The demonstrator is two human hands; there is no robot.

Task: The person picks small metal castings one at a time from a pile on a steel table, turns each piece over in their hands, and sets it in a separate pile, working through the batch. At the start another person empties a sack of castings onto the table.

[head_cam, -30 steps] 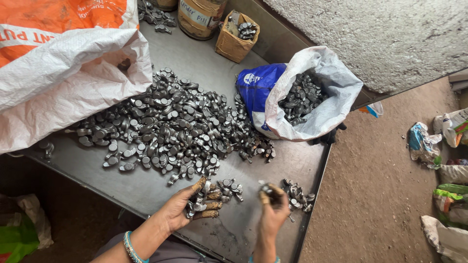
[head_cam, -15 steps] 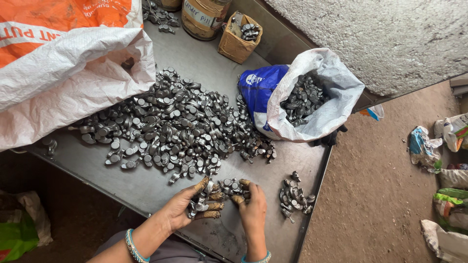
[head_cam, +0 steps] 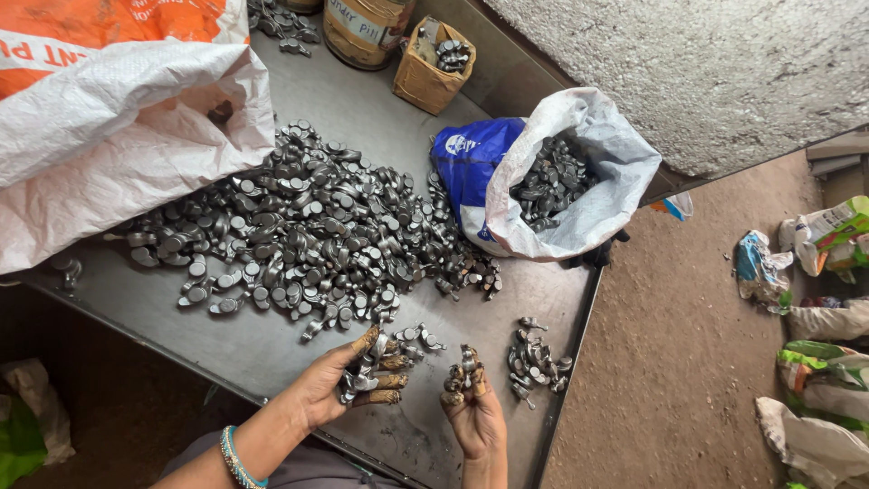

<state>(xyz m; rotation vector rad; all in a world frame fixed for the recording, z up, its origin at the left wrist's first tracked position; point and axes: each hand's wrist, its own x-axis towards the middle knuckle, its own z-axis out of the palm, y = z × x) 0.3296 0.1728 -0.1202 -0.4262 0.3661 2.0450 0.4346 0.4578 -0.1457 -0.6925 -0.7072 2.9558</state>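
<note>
Hands have drawn closer together since a second ago: the right hand (head_cam: 472,406), then out toward the small pile (head_cam: 536,362) near the tray's right edge, now sits palm-up just beside the left, so whatever it carried there appears to have been set down. Its grimy fingers curl around one or two dark metal pieces (head_cam: 462,369). The left hand (head_cam: 348,385) cups a handful of the same pieces (head_cam: 371,376), fingers bent loosely round them, near the front edge of the metal tray (head_cam: 272,349). A big heap (head_cam: 308,226) fills the tray's middle. An open blue-and-white sack (head_cam: 561,181) holds more at the right edge, an orange-and-white sack (head_cam: 109,118) covers the left corner, and a small carton (head_cam: 430,72) stands at the back. Bare dirt floor (head_cam: 679,362) lies beyond.
</note>
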